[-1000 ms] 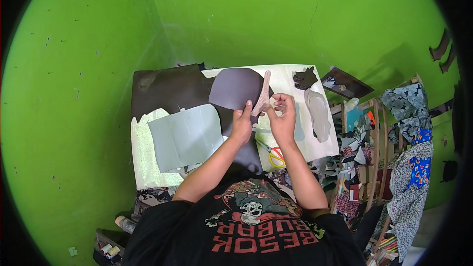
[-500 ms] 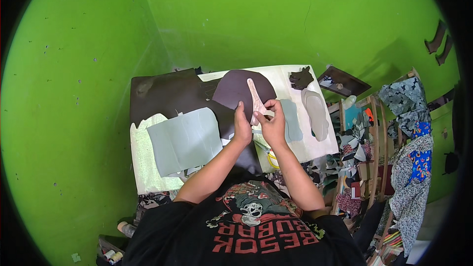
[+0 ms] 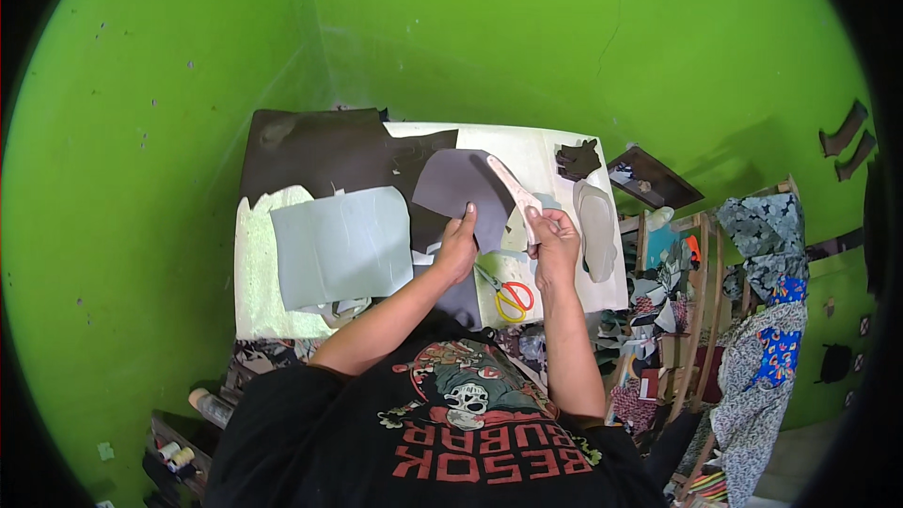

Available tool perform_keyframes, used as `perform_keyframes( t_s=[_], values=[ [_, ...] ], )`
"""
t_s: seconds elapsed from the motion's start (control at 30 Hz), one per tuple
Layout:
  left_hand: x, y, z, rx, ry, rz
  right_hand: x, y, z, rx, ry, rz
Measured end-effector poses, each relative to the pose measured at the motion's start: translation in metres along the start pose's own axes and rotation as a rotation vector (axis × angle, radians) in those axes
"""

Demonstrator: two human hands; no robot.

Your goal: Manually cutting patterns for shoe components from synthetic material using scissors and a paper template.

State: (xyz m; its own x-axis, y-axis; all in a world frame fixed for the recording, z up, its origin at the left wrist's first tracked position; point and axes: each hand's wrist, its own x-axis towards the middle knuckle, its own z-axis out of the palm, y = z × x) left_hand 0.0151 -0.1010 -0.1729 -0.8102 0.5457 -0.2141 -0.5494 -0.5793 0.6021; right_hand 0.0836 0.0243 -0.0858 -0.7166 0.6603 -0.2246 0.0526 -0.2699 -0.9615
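Observation:
In my left hand (image 3: 458,249), a dark purple-grey sheet (image 3: 461,193) with a rounded far edge is pinched under the thumb and held over the table. My right hand (image 3: 557,245) grips a pale pink, narrow piece like a strap pattern (image 3: 508,181), widening toward my fingers, at the sheet's right edge. Just below, between my forearms, lie scissors (image 3: 513,301) with red and yellow handles. A light grey sheet (image 3: 343,249) rests left of my left hand. Right of my right hand are grey sole-shaped pieces (image 3: 594,235).
Dark brown sheet material (image 3: 315,155) covers the table's far left. Small black cut pieces (image 3: 577,160) lie at the far right. Beyond that corner is a dark-framed panel (image 3: 654,179). A wooden rack (image 3: 701,292) with scraps and draped patterned cloth (image 3: 762,320) stands right; green walls enclose the table.
My hands have moved apart. The pink piece has shifted right and tilted, off the middle of the purple-grey sheet. The scissors now show more fully. The whole view has shifted slightly.

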Motion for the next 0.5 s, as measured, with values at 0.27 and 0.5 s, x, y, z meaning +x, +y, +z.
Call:
perform_keyframes(
  t_s=[0.27, 0.5],
  values=[
    [0.001, -0.015, -0.018, 0.093, -0.176, -0.057, -0.005, 0.019, 0.018, -0.14, -0.115, 0.011],
    [-0.011, 0.012, 0.012, 0.115, -0.128, 0.169, -0.005, 0.01, 0.015, -0.198, -0.206, -0.094]
  ],
)
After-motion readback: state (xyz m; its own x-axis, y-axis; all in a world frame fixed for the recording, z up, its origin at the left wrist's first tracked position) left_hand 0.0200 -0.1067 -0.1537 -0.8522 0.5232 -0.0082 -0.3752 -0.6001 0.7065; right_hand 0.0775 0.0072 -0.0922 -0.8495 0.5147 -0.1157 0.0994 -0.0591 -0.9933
